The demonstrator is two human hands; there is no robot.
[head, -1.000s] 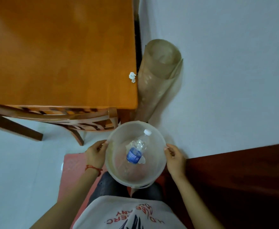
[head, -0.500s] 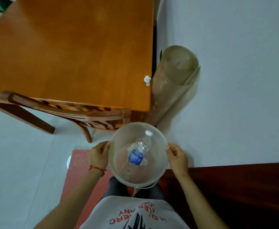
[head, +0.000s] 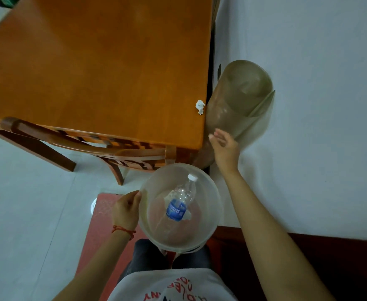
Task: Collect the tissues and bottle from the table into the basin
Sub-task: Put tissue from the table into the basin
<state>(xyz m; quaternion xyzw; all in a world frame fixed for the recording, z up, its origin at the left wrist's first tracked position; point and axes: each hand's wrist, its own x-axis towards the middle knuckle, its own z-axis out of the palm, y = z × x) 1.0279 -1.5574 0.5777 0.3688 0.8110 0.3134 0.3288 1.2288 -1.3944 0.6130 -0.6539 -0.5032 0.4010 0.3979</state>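
Translucent round plastic basin (head: 213,205) held at near-left rim by left hand (head: 126,211), fingers curled over edge. Clear plastic bottle w/ blue label and white cap (head: 181,200) lying inside basin, cap toward table. Right hand (head: 226,148) raised by corner of orange wooden table (head: 95,68), fingers loosely spread, holding nothing. Small crumpled white tissue (head: 200,106) on table near right edge, apart from fingertips.

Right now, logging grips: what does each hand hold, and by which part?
The left hand holds the basin by its left rim. The right hand is open and holds nothing, reaching towards the tissue.
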